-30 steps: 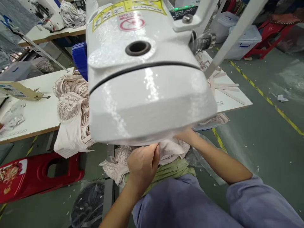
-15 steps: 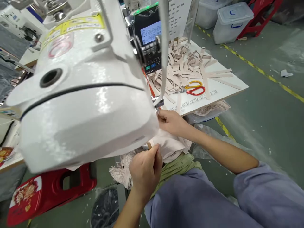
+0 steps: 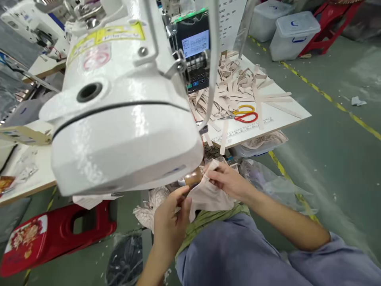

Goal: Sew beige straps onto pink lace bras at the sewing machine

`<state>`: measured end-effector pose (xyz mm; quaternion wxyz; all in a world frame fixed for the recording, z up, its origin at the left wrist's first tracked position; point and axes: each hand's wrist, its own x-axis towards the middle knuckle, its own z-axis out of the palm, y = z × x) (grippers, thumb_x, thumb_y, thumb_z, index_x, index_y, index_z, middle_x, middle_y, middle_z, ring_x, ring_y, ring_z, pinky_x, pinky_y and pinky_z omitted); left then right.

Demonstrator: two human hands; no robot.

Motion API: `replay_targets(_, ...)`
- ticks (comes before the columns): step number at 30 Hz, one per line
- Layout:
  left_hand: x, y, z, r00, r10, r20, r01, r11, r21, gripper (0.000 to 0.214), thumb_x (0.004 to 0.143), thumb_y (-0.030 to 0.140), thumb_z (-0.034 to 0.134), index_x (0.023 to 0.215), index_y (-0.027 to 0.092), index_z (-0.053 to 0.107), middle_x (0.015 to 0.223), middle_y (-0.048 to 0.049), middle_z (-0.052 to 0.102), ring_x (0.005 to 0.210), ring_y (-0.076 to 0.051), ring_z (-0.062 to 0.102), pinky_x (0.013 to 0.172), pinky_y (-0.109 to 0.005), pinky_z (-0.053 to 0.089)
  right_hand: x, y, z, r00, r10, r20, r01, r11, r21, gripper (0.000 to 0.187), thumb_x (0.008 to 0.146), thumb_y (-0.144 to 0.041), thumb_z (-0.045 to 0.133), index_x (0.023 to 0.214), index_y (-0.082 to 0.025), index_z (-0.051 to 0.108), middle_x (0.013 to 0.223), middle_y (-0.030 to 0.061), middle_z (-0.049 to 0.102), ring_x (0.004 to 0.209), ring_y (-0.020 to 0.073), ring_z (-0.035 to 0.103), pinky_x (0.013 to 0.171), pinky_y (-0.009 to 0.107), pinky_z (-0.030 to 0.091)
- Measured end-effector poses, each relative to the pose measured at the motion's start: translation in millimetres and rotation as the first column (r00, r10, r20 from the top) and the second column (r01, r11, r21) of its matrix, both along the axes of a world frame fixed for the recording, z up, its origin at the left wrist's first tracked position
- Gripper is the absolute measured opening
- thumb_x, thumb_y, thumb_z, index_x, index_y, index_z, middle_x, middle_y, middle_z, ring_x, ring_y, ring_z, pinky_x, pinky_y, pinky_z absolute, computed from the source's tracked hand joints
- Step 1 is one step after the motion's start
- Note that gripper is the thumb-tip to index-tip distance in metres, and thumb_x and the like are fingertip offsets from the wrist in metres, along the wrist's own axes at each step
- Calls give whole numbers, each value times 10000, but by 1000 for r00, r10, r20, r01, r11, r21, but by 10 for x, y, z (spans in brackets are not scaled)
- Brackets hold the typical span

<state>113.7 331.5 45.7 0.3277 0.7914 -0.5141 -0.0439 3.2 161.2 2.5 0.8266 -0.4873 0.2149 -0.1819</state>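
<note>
My right hand (image 3: 226, 180) pinches the upper edge of a beige garment piece (image 3: 210, 196) that hangs over my lap. My left hand (image 3: 171, 218) is beside the garment's left edge, thumb and forefinger apart, with nothing visible between them. Above and left of both hands is the white head of a sewing machine (image 3: 127, 147), which hides its needle area. A brown rounded part (image 3: 193, 177) of the machine shows just behind the garment. Beige lace fabric (image 3: 145, 216) hangs to the left of my left hand.
Beige fabric strips (image 3: 235, 87), scissors (image 3: 245, 114) with red and yellow handles, and a ruler scale (image 3: 256, 125) lie on the white table (image 3: 285, 113). A control panel (image 3: 193, 47) stands behind the machine. A red stool (image 3: 59, 230) is at lower left; lidded bins (image 3: 294, 35) stand farther back.
My right hand has drawn back from under the machine head toward my lap, bringing the garment along. My left hand has moved slightly down and left, its fingers loosening from the fabric.
</note>
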Motion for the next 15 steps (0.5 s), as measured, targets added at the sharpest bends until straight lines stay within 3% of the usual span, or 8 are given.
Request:
replay_targets(2,-54,-11,86,993,-50,105,52,999,-16,198,995,341,476,1095,209,584,766,-2,706,668,-153,678,610,-255,528,-162,112,2,996,-68,55,76,982,-173,272,813,-459,731,802,-204,636,708,-26,533,615,115,511,567,239,428)
replay_targets(4,-127,-55,123,961,-121,247,132,991,-31,270,1000,411,435,1087,187,558,810,-42,705,734,-193,676,648,-305,526,-310,219,32,986,-72,150,131,892,-433,161,859,-370,716,807,-220,683,780,2,598,694,135,589,621,262,476)
replay_targets(7,-192,-130,25,906,-256,338,252,966,58,277,1002,346,400,1057,146,583,808,-72,690,754,-218,640,660,-342,490,-467,329,78,978,52,202,122,643,-756,80,912,-288,668,860,-247,712,735,-10,644,621,119,608,577,253,488)
replay_targets(9,-175,-152,-103,882,-322,344,307,947,99,245,985,229,390,916,170,618,654,-18,619,622,-186,561,588,-318,421,-519,350,86,965,138,221,149,406,-902,85,923,-235,651,863,-253,708,699,-26,670,575,107,609,547,240,493)
replay_targets(11,-131,-144,-211,866,-346,361,343,936,75,290,973,166,381,804,190,616,562,14,546,550,-166,482,555,-306,363,-539,334,74,943,196,267,233,183,-955,106,920,-174,640,866,-244,699,717,-31,697,583,106,624,549,234,514)
replay_targets(13,-90,-122,-260,864,-323,386,339,940,27,296,974,163,390,799,184,627,555,16,539,552,-160,463,563,-302,353,-543,310,52,930,211,300,294,61,-954,103,913,-139,637,885,-225,688,724,-27,699,582,107,612,543,237,520)
replay_targets(15,-68,-105,-251,870,-290,398,319,948,-7,288,977,157,396,827,174,641,559,15,548,559,-157,464,574,-299,357,-545,302,34,937,195,289,288,34,-957,84,911,-141,640,906,-214,681,672,-30,662,549,111,563,510,246,494)
